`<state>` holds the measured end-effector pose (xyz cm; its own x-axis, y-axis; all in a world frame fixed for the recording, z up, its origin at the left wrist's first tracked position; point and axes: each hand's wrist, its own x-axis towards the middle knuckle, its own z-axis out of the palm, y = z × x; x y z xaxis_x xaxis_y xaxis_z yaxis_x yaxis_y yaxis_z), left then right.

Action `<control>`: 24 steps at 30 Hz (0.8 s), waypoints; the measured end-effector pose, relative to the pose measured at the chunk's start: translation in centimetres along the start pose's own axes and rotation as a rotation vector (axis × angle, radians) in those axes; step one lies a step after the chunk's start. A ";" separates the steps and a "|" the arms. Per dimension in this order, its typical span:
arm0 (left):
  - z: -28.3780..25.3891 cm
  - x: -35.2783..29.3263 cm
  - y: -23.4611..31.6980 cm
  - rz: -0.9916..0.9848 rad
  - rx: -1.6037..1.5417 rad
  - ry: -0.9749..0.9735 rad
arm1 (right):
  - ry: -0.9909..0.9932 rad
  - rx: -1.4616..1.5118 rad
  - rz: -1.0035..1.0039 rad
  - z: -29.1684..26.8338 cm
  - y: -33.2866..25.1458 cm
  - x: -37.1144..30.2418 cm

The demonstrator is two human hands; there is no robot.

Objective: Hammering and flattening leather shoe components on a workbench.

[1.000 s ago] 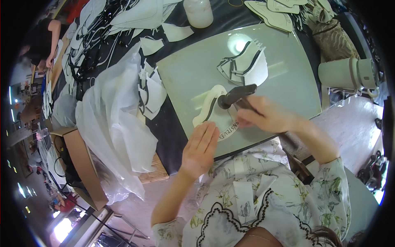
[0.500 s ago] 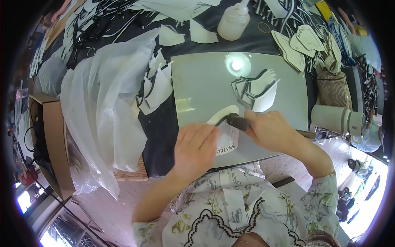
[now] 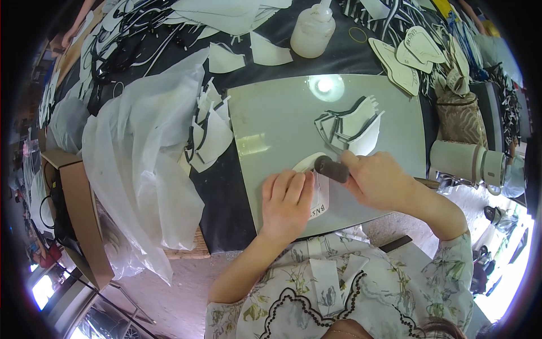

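My right hand (image 3: 375, 179) is closed round a hammer; its dark, rounded head (image 3: 332, 169) hangs over a white template-like piece (image 3: 320, 195) with a curved top and handwriting on its lower edge. My left hand (image 3: 287, 203) lies on the left part of that piece, fingers stretched out and close together, covering much of it. Both hands are over a grey-green board (image 3: 276, 127). Just beyond the hammer rests a small stack of white cut pieces with black edging (image 3: 361, 127). Whether the hammer head touches the piece is hard to tell.
Left of the board lie more black-edged white pieces (image 3: 215, 138), a translucent plastic sheet (image 3: 141, 152) and a cardboard box (image 3: 79, 198). A white squeeze bottle (image 3: 312, 34) stands behind. Pale templates (image 3: 395, 65) and a light cylindrical flask (image 3: 466, 163) are at the right.
My left hand has shifted right and slightly down over the white piece, covering more of its handwriting. The hammer head has moved slightly right and down. The whole view has shifted a little.
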<state>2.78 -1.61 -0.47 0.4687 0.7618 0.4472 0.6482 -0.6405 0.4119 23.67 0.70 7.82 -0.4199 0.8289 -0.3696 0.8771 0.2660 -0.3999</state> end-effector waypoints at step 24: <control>-0.7 -0.6 0.1 0.082 0.109 -0.090 | -0.038 -0.030 0.018 0.1 -0.7 0.6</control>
<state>2.17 -2.22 -0.15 0.5714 0.7162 0.4006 0.6647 -0.6902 0.2859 22.79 1.02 7.78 -0.4122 0.8147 -0.4079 0.8909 0.2667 -0.3676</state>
